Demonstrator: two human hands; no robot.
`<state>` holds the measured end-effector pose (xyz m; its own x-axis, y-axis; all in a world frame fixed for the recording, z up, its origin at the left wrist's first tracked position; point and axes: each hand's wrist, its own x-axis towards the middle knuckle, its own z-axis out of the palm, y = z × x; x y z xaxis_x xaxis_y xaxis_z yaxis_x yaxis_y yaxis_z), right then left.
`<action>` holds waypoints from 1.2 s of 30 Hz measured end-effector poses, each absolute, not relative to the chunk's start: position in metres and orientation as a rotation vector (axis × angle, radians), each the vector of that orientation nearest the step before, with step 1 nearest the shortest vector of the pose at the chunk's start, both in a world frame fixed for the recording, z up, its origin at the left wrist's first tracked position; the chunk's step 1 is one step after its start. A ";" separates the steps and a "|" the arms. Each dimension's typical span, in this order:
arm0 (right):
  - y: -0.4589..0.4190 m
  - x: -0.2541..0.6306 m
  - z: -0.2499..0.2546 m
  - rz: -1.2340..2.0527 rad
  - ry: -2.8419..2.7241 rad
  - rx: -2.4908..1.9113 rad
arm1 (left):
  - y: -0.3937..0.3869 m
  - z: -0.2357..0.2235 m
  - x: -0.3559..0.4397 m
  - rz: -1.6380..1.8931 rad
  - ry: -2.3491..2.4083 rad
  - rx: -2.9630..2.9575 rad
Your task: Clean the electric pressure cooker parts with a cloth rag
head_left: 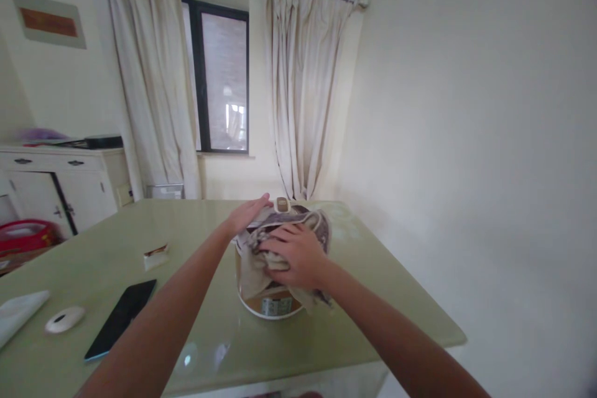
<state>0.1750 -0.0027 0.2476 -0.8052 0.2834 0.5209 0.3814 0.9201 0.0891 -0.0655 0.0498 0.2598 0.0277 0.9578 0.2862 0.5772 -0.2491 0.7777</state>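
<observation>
A rounded brown-and-white appliance (254,305), which looks like a rice cooker, stands on the table in front of me. A small panel shows low on its near side, and a brown-and-white button piece sits at its top. Over its top and front lies a crumpled beige and grey-purple patterned cloth (253,273). My right hand (302,256) presses the bunched cloth against the appliance, fingers curled on it. My left hand (246,216) rests at the upper left side, fingers stretched out and close together. The cloth hides most of the appliance.
On the green glossy table (209,336) lie a black tablet-like device (122,317), a white oval object (64,319), a small packet (156,257) and a white flat item (21,311). A wall runs along the right. A white cabinet (84,183) stands at left.
</observation>
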 end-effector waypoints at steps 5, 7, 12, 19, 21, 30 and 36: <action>-0.021 0.114 0.253 -0.505 -2.774 -0.218 | 0.049 0.264 -0.069 1.100 1.455 1.832; -0.010 0.122 0.259 -0.442 -2.778 -0.168 | 0.048 0.263 -0.071 1.083 1.409 1.835; 0.021 0.205 0.223 -0.094 -2.339 -0.606 | 0.049 0.257 -0.073 1.108 1.478 1.866; -0.040 0.190 0.011 -0.037 -1.762 -1.099 | 0.059 0.253 -0.069 1.090 1.615 1.887; -0.059 0.159 -0.014 -0.119 -1.967 -1.059 | 0.057 0.255 -0.069 1.095 1.611 1.893; -0.063 0.071 0.088 -0.206 -2.360 -0.871 | 0.054 0.255 -0.071 1.104 1.599 1.961; -0.046 0.173 0.009 -0.144 -2.265 -0.846 | 0.046 0.258 -0.067 1.070 1.612 1.989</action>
<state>0.1726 -0.0457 0.0087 -0.5387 0.5331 0.6524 0.6116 0.7800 -0.1324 -0.0670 0.0461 0.2576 0.0598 0.9435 0.3260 0.6669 -0.2808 0.6903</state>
